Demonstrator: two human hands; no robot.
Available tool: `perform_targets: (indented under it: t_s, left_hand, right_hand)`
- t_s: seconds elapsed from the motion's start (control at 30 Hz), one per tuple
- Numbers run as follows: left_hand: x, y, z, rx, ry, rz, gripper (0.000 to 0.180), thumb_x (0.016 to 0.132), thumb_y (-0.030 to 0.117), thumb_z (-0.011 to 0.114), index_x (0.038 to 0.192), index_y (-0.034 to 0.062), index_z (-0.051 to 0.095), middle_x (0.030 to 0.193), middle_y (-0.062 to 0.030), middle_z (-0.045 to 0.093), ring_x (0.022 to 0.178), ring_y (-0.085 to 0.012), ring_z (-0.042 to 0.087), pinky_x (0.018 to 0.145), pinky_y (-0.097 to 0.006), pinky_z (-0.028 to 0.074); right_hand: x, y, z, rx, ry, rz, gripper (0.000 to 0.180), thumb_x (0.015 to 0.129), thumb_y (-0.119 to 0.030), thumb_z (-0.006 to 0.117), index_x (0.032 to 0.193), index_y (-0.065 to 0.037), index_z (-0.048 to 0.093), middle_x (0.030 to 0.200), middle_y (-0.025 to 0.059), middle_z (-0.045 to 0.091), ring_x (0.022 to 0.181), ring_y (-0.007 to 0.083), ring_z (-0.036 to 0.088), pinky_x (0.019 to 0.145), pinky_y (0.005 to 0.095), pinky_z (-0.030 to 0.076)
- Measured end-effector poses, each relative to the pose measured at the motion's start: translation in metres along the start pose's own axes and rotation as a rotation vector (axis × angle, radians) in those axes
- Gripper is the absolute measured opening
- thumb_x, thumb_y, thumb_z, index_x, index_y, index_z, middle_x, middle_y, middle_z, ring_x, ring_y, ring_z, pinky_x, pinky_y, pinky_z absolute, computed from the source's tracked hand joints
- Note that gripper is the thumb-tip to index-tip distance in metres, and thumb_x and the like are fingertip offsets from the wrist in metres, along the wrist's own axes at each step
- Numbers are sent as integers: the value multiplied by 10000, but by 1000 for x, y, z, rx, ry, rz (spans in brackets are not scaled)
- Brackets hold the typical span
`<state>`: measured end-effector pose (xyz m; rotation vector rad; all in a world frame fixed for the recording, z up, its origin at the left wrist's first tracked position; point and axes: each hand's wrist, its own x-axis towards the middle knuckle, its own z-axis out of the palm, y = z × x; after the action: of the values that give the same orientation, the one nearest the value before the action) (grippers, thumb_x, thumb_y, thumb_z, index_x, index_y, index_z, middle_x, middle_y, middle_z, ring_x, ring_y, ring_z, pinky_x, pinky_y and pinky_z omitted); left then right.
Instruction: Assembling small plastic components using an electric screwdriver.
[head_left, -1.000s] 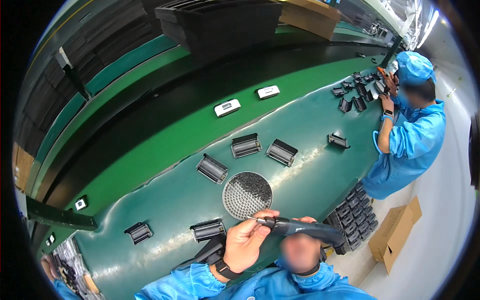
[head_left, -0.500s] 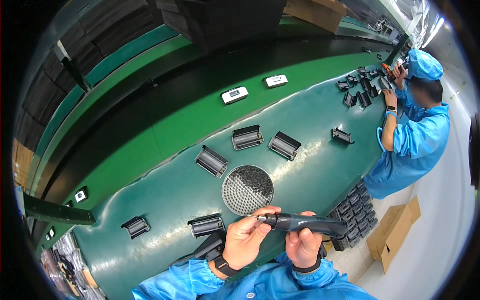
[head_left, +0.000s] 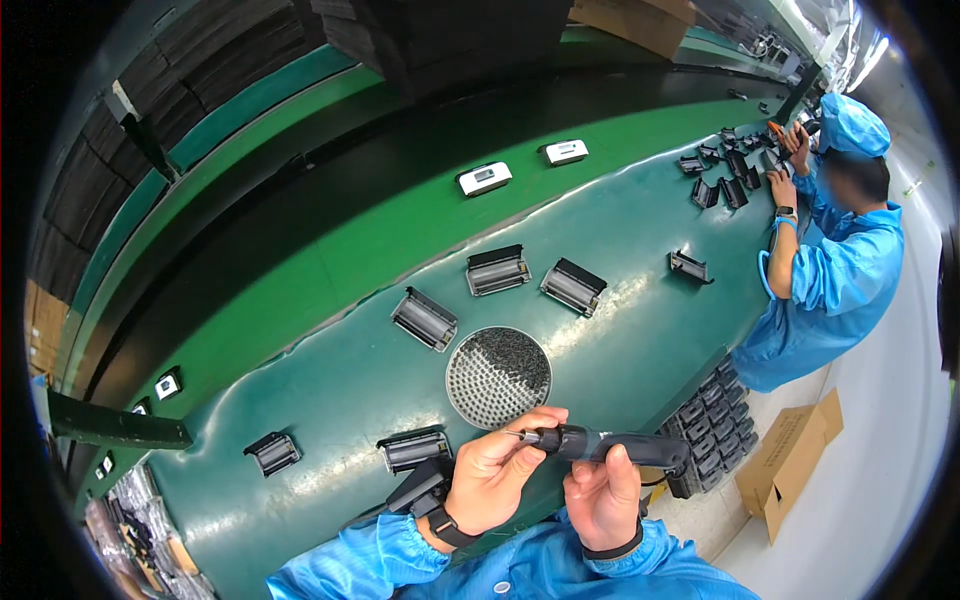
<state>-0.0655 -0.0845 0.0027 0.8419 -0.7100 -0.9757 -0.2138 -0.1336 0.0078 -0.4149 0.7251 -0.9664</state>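
Note:
My right hand (head_left: pixel 603 495) grips the body of a dark electric screwdriver (head_left: pixel 610 446) held level above the near edge of the green table (head_left: pixel 330 400). My left hand (head_left: pixel 497 472) pinches the tool's tip, fingers closed around the bit end. Just beyond the hands lies a round grey dish of small dark screws (head_left: pixel 498 375). A black plastic part (head_left: pixel 413 448) sits to the left of my left hand, and another dark piece (head_left: pixel 418 491) is partly hidden under my left wrist.
Several black parts lie across the table, among them (head_left: pixel 424 319), (head_left: pixel 497 270), (head_left: pixel 573 287), (head_left: pixel 272 452). Two white devices (head_left: pixel 485 178) ride the dark belt behind. A co-worker in blue (head_left: pixel 830 260) works at the right. A tray of black parts (head_left: pixel 705 430) and a cardboard box (head_left: pixel 785 460) stand below the table edge.
My view has shifted slightly. Both hands keep hold of the screwdriver, which has settled a little lower and nearer the table's edge; the co-worker's hands stay among the parts at far right.

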Motion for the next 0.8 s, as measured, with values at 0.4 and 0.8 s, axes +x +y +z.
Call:
perform_targets:
  t_s: [0.4,0.8]
  left_hand:
    - [1,2,-2,11,-98,-17,302,1042,120,604,1310,-17,620,1353,-174,636,1282,-254,584,1106,-382,432]
    - [0,5,-2,5,-86,-15,292,1029,183,633,1236,-24,638,1297,-173,636,1230,-325,645,1079,-421,475]
  right_hand:
    - [5,-8,7,160,-5,193,394,1028,-418,616,1122,-38,663,837,66,713,733,146,663,638,295,566]
    - [6,-16,11,193,-40,298,405,1035,-393,582,1140,-9,659,902,77,735,728,144,679,650,301,598]
